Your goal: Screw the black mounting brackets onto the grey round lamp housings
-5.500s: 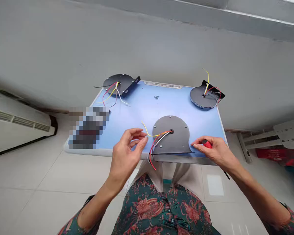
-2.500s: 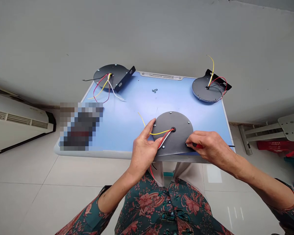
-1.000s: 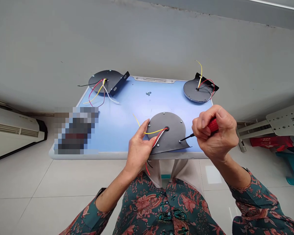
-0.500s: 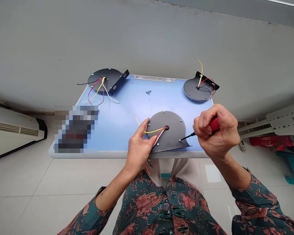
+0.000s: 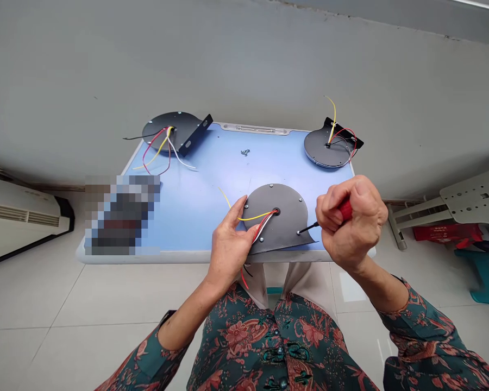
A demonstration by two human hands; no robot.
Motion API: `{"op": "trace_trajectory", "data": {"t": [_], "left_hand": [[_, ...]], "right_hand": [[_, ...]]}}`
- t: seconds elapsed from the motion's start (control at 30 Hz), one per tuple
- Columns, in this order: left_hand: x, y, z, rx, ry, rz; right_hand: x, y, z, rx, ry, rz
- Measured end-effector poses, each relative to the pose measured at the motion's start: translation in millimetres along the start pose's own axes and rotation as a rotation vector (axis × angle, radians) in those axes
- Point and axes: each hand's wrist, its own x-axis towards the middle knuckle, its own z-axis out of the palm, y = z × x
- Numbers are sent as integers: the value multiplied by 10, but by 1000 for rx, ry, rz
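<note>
A dark grey round metal housing (image 5: 283,225) lies at the front edge of the blue table (image 5: 187,217). My left hand (image 5: 231,239) grips its left side, thumb on top beside the wires (image 5: 263,224), which come out of a central hole in yellow, red and white. Screws sit around the housing's rim. In my right hand (image 5: 350,222), closed in a fist, is a screwdriver (image 5: 308,227) with a red handle. Its dark shaft slants down to the left, and the tip meets a screw (image 5: 298,233) at the housing's lower right.
Similar wired housings with slotted brackets stand at the table's back left (image 5: 163,122) and back right (image 5: 321,155). Between them lies a small pile of screws (image 5: 245,152). A blurred dark object (image 5: 122,217) is at the left. The wall (image 5: 244,65) rises behind the table.
My right fist has turned around the red handle and shifted slightly left, with the tip still on the same screw. The left hand keeps its hold on the housing.
</note>
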Motion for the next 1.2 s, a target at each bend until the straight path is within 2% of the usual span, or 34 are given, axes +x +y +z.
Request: {"op": "trace_trajectory", "data": {"t": [0.1, 0.2, 0.3, 0.37, 0.47, 0.6, 0.67, 0.77, 0.87, 1.0, 1.07, 1.1, 1.2], "left_hand": [[-2, 9, 4, -1, -4, -9], [-4, 20, 3, -5, -16, -9], [-6, 24, -2, -4, -19, 13], [-6, 19, -4, -8, -23, 13], [0, 8, -2, 1, -25, -5], [9, 1, 4, -1, -17, 8], [8, 2, 7, -16, -20, 24], [8, 0, 10, -23, -26, 43], [16, -10, 13, -12, -25, 53], [31, -22, 8, -1, -22, 56], [32, -25, 4, 8, -20, 59], [31, -28, 4, 11, -19, 58], [31, -45, 16, 20, -20, 48]], "right_hand": [[-41, -2, 1, -56, -26, 40], [-31, -110, -96, -167, -204, 85], [42, -348, -215, -499, -427, 76], [96, -517, -261, -728, -494, -27], [135, -653, -277, -908, -451, -164], [142, -598, -279, -944, -418, -175], [172, -569, -291, -937, -448, -186], [258, -632, -321, -921, -649, -172], [340, -797, -361, -889, -865, -120], [382, -967, -417, -985, -1012, -80], [375, -956, -420, -1090, -1004, -121], [366, -923, -410, -1157, -961, -156], [320, -757, -338, -1385, -694, -278]]}}
